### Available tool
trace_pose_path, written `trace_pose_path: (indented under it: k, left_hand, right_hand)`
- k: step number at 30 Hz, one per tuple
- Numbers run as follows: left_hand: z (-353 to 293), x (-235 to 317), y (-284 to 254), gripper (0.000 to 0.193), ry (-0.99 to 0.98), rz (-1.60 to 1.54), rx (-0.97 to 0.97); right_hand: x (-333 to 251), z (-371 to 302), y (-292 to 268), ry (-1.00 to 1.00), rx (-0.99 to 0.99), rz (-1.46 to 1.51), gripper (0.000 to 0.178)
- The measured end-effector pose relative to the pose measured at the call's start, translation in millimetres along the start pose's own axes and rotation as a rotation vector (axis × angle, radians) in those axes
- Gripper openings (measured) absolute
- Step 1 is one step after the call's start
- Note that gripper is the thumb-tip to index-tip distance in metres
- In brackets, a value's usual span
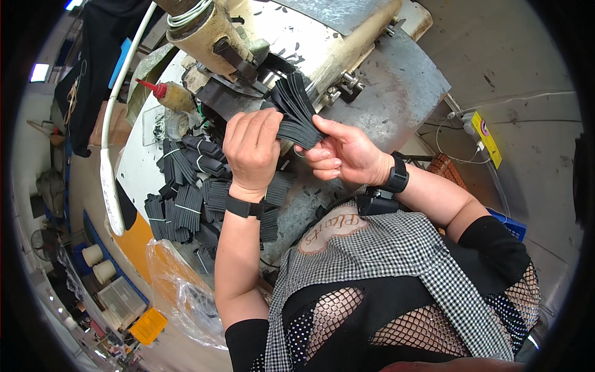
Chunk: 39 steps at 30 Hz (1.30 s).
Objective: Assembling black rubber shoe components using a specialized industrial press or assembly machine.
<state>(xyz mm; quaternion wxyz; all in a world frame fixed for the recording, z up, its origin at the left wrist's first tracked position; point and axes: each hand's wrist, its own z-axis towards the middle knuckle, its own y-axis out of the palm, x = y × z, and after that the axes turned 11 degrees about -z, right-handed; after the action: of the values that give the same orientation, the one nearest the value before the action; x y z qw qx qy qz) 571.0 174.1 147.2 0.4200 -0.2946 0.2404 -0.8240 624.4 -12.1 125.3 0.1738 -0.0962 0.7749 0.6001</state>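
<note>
A fanned stack of black fabric-like strips [296,105] is held up in front of a cream machine head [207,40]. My right hand [347,152] grips its lower right end, thumb on top and fingers curled beneath. At the stack's left edge my left hand [253,146] is closed, back of the hand showing; its fingertips are partly hidden against the strips. Below and left of my left hand lie several bundles of similar black strips [181,211], some tied with pale bands.
A bottle with a red tip [173,96] and a clear container [155,127] stand beside the machine. Black scraps dot its cream bed [279,31]. A white lamp arm [110,180] hangs at the left. Clear plastic bags [186,297] lie near the table's left edge.
</note>
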Motion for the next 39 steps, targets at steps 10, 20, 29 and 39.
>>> trace_pose_path:
  k: [10,20,29,39]
  left_hand:
    - [9,0,0,0.034,0.003,0.043,0.012]
    - [-3,-2,-10,0.038,0.018,0.079,0.007]
    - [-10,-1,-9,0.033,-0.013,0.038,0.011]
    - [-8,1,-6,0.039,-0.066,0.032,0.025]
  right_hand:
    - [-3,1,0,-0.014,0.009,0.007,0.055]
    - [2,1,4,-0.036,-0.078,-0.007,0.050]
    - [3,1,0,-0.028,-0.079,-0.001,0.049]
    - [3,1,4,-0.016,-0.058,0.003,0.052]
